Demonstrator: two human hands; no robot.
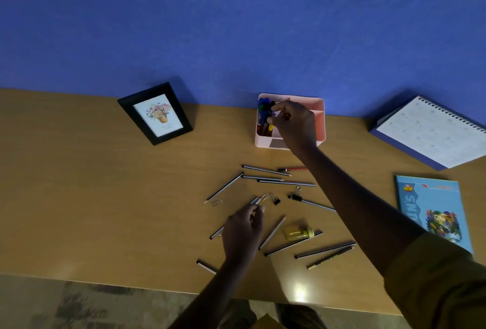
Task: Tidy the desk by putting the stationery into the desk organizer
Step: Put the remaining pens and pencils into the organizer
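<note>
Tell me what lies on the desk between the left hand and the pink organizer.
Head view: loose pencils, paper clips and a black binder clip lie between the left hand and the organizer.

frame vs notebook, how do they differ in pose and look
The frame stands propped by the wall; the notebook lies flat on the desk. The frame has a black border round a flower picture; the notebook a light blue cover. Frame sits left of the organizer, notebook right. Both are rectangular.
</note>
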